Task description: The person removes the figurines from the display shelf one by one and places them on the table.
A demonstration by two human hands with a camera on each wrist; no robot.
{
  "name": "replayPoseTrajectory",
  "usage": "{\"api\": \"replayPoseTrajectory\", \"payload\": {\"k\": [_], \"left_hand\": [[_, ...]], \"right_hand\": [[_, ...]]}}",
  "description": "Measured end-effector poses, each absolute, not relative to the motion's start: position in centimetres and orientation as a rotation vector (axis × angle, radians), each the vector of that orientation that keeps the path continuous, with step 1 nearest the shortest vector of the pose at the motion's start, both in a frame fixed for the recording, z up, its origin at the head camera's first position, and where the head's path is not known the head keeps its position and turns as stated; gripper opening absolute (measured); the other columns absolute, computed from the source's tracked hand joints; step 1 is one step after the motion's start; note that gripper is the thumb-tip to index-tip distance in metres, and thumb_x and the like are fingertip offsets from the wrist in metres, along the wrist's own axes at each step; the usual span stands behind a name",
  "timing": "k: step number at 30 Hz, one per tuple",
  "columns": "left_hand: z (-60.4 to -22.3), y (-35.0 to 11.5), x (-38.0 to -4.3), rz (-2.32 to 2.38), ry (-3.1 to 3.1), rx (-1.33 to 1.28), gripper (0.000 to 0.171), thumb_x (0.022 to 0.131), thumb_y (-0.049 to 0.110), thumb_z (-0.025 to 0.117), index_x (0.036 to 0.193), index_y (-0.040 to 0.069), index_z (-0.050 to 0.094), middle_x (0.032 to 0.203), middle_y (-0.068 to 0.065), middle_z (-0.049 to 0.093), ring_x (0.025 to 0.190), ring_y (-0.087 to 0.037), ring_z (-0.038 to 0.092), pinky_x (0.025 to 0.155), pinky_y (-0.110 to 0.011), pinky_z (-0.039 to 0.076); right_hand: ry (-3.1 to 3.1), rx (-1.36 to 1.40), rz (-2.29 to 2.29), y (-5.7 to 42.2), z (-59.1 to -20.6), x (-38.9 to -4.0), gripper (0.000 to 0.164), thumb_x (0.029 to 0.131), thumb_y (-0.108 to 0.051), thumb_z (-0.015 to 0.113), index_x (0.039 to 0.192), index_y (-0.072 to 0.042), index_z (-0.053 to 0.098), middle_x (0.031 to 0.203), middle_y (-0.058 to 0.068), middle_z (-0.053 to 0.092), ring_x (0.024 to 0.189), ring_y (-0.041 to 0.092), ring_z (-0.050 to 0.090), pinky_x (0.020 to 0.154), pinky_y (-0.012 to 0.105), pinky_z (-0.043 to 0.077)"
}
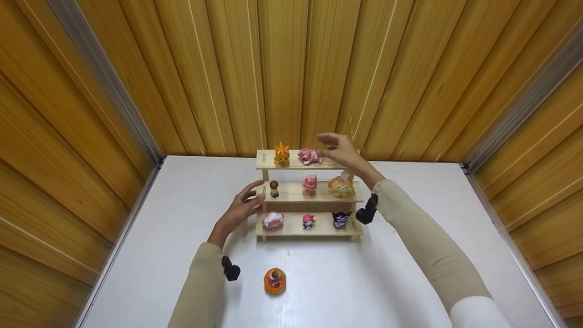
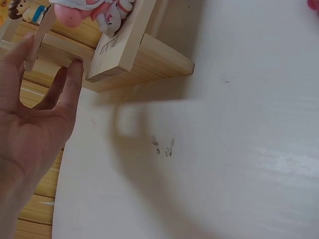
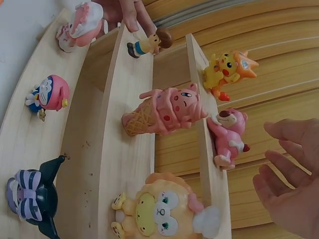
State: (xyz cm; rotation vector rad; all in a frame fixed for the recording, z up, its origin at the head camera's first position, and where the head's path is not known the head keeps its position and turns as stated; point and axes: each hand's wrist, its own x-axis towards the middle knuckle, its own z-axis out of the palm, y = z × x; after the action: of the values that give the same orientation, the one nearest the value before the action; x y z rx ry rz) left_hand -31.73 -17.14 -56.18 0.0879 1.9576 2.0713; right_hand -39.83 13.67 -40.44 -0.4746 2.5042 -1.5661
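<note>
A three-tier wooden display shelf stands on the white table. My left hand grips the left end of its middle tier; in the left wrist view the fingers lie around the board's end. My right hand hovers at the top tier, fingers loosely bent and holding nothing. Closest to it is a pink bear figurine, lying on the top tier, with a gap to the fingertips in the right wrist view. Left of the bear stands an orange-and-yellow figurine with a spiky top.
On the middle tier are a small brown-haired figurine, a pink ice-cream-cone figurine and a lion-hooded figurine. The bottom tier holds a pink-and-white figurine, a pink-hatted one and a black-hooded one. A round orange figurine lies in front.
</note>
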Motion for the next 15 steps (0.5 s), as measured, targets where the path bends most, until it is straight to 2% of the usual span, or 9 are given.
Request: {"api": "replayPoseTrajectory", "payload": {"k": [4,7,11,15], "left_hand": [[-56.1,-17.1,-31.7,2.111,1.942,0.097,0.056,0.105,0.020,0.060,0.157,0.023,0.041,0.148,-0.019,0.035,0.134,-0.032,0.045,0.117,-0.051,0.043],[-56.0,-17.1,-31.6,2.102,1.941,0.111,0.057,0.105,0.021,0.060,0.158,0.023,0.040,0.148,-0.019,0.036,0.132,-0.030,0.046,0.117,-0.050,0.044],[-55.9,-17.2,-31.4,2.082,1.949,0.112,0.058,0.105,0.021,0.061,0.158,0.023,0.039,0.148,-0.019,0.036,0.132,-0.030,0.047,0.117,-0.049,0.044],[-55.8,-17.5,-31.2,2.067,1.966,0.097,0.057,0.104,0.020,0.061,0.157,0.023,0.040,0.148,-0.020,0.036,0.133,-0.033,0.046,0.117,-0.050,0.044]], "right_hand": [[2.435,-0.466,-1.561,13.1,-41.3,-40.9,0.056,0.093,0.009,0.063,0.147,0.007,0.048,0.151,0.027,0.049,0.141,0.041,0.044,0.122,0.047,0.037],[2.424,-0.473,-1.496,12.9,-41.8,-41.4,0.060,0.091,0.011,0.064,0.148,0.007,0.046,0.150,0.028,0.048,0.136,0.040,0.047,0.120,0.046,0.039],[2.438,-0.509,-1.398,12.6,-42.6,-41.8,0.057,0.090,0.008,0.069,0.144,0.007,0.052,0.144,0.028,0.054,0.124,0.033,0.054,0.110,0.038,0.047],[2.467,-0.573,-1.339,12.2,-42.9,-41.8,0.050,0.091,0.004,0.070,0.139,0.006,0.058,0.135,0.028,0.061,0.115,0.027,0.058,0.098,0.028,0.049]]}}
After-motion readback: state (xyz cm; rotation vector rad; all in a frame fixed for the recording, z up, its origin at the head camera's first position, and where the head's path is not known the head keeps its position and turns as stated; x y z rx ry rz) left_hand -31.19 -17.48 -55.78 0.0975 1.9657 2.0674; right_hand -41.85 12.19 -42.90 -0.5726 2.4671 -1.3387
